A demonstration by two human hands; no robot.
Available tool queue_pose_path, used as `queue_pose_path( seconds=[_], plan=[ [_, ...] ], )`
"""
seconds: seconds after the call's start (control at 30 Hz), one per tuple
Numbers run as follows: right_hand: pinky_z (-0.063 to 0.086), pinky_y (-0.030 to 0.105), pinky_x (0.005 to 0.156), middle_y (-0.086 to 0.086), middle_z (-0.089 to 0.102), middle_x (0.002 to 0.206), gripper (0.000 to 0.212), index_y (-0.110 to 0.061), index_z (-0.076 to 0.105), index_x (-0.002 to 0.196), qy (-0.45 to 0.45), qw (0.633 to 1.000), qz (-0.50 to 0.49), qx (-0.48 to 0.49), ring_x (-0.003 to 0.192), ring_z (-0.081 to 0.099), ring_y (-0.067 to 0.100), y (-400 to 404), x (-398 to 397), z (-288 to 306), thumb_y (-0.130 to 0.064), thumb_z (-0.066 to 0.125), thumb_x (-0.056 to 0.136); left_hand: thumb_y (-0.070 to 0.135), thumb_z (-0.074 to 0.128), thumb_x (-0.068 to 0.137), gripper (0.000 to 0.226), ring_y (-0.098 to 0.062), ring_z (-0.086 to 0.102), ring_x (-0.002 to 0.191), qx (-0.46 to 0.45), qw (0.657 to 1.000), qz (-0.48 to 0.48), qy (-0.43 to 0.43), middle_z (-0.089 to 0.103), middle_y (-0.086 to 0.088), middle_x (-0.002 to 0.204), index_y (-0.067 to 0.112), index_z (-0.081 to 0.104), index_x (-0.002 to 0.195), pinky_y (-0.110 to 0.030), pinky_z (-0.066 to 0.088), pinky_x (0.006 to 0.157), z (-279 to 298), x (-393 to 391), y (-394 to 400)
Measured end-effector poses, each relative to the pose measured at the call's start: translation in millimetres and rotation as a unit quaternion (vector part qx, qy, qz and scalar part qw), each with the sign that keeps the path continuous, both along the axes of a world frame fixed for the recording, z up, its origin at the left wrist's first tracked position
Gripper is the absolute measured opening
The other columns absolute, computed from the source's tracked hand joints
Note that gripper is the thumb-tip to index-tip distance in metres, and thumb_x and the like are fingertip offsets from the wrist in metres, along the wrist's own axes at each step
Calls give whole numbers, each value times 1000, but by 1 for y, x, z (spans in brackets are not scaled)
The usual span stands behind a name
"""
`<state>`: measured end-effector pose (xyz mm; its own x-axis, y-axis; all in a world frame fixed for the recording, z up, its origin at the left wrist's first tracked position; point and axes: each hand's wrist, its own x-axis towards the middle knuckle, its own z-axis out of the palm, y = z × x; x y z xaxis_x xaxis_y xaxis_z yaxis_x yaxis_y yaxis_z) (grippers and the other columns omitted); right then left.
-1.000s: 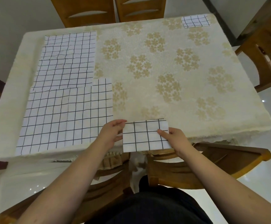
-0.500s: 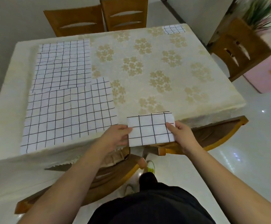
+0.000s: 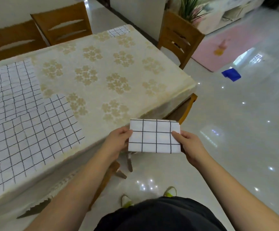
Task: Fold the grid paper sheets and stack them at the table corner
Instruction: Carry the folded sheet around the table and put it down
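White paper with black grid lines, folded into a thick small packet (image 3: 154, 136), held in mid-air just off the bench's near right corner, over the floor, not touching the cloth (image 3: 102, 67). Left hand (image 3: 118, 142) clamped on the packet's left edge, thumb on top; right hand (image 3: 188, 145) clamped on the right edge, fingers (image 3: 175, 134) pinched over the upper face. Both sets of fingers closed on the packet, neither open.

Judged as the carrying step: fold done, packet bound for the stack (image 3: 118, 31) at the bench's far right corner. Best kept flat and pinched firmly at both edges so the layers at the top right do not spring apart. Best walked round the right edge of the bench rather than reached across. Worth lowering squarely onto the stack, edges aligned, then pressing once before letting go. Still to fold: two open sheets along the bench's left edge, the near one (image 3: 27, 144) overlapping the far one (image 3: 10, 87).

Against half a second ago: packet lifted clear of the near edge and shifted right, now over tile rather than cloth. View swung right too, with more floor and the blue object (image 3: 231, 74) now fully in sight. Grip unchanged on both sides.
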<state>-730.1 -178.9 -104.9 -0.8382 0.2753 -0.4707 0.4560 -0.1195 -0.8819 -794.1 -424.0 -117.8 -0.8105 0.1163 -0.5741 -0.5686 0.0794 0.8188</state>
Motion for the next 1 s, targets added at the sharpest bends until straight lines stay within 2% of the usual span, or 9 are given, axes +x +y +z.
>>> queue_pose_path(
  seconds=[0.1, 0.2, 0.33, 0.4, 0.43, 0.5, 0.73, 0.9, 1.0],
  plan=[
    [54, 42, 79, 23, 69, 96, 21, 5, 67, 96, 0, 999, -45, -4, 83, 66, 27, 40, 19, -4, -15, 65, 91, 15, 61, 94, 13, -29, 70, 93, -3, 999, -50, 21, 72, -15, 103, 8, 66, 103, -45, 56, 88, 4, 2, 41],
    [53, 34, 68, 15, 66, 82, 10, -5, 67, 83, 5, 997, -80, -5, 76, 63, 25, 84, 38, -7, -11, 65, 90, 10, 62, 92, 15, -28, 70, 88, -11, 994, -101, 41, 74, -12, 97, 8, 67, 106, -42, 54, 84, 7, 4, 86],
    [53, 41, 74, 17, 61, 79, 13, 0, 68, 90, 13, 993, -118, 9, 75, 61, 25, 159, 67, -16, -13, 67, 89, 11, 64, 91, 16, -32, 70, 93, -24, 986, -159, 35, 73, -15, 100, 8, 67, 107, -44, 56, 85, 9, 9, 168],
    [53, 40, 73, 12, 61, 72, 15, 2, 67, 94, 16, 990, -137, 11, 72, 60, 23, 195, 81, -19, -11, 67, 89, 12, 64, 91, 20, -23, 71, 81, -36, 982, -182, 32, 72, -14, 97, 5, 65, 109, -31, 58, 67, 10, 11, 209],
    [52, 38, 72, 8, 60, 68, 15, 3, 67, 95, 18, 989, -145, 11, 70, 60, 22, 212, 87, -19, -10, 66, 89, 12, 64, 91, 22, -16, 69, 72, -40, 981, -190, 30, 71, -12, 93, 3, 64, 110, -24, 54, 57, 10, 13, 230],
    [52, 34, 70, 1, 60, 63, 14, 3, 67, 95, 18, 987, -162, 7, 68, 59, 19, 245, 97, -22, -10, 66, 89, 13, 64, 91, 22, -9, 66, 63, -41, 978, -202, 26, 71, -8, 87, 3, 63, 110, -18, 48, 50, 10, 15, 267],
    [52, 25, 61, -7, 63, 58, 3, -6, 67, 87, 14, 981, -194, -19, 61, 61, 10, 313, 101, -19, -7, 65, 89, 17, 61, 93, 20, -12, 66, 75, -52, 972, -230, 17, 71, -10, 98, 7, 65, 110, -16, 48, 51, 13, 10, 347],
    [47, 31, 65, -6, 59, 58, 5, -8, 68, 86, 17, 977, -211, -17, 62, 57, 13, 343, 71, -19, -11, 66, 89, 17, 63, 92, 19, -18, 64, 74, -56, 972, -225, 25, 69, -11, 94, 5, 64, 106, -22, 52, 55, 7, -21, 382],
    [39, 32, 62, -8, 49, 55, 9, -10, 68, 85, 22, 976, -215, 7, 63, 49, 16, 360, 42, -19, -17, 67, 90, 18, 63, 92, 16, -15, 64, 70, -43, 974, -221, 32, 67, -8, 88, 7, 64, 103, -23, 50, 52, 1, -51, 404]
  ],
)
